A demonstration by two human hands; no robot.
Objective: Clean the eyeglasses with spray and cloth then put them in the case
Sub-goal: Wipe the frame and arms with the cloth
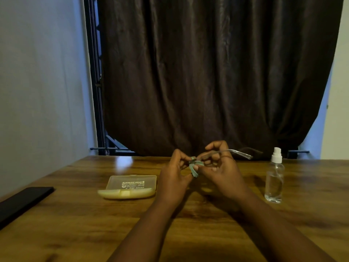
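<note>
One dark curtain (217, 72) fills the back, hung across the window so light is low. One wooden table (75, 224) carries everything, objects spread apart to leave a working gap in the middle. One flat black object (22, 201) at the left edge, can't tell what it is. One pale yellowish case (130, 187) sits left of the hands and looks closed, parked within reach, probably for the final step. One clear spray bottle (274, 176) with white nozzle stands upright to the right, well apart from the hands, so not in use now. Two hands raised above the table centre. Right hand (221, 167) fingers curled around the eyeglasses (234, 154), holding the frame steady; one clear temple arm sticks out right toward the bottle. Left hand (174, 171) pinches one small green cloth (194, 167) between thumb and fingertips, pressed where the glasses meet it, likely rubbing a lens; lens itself hidden by fingers. Judged step: wiping, with casing not yet done. Glasses are in the air between both hands, not on the table.
</note>
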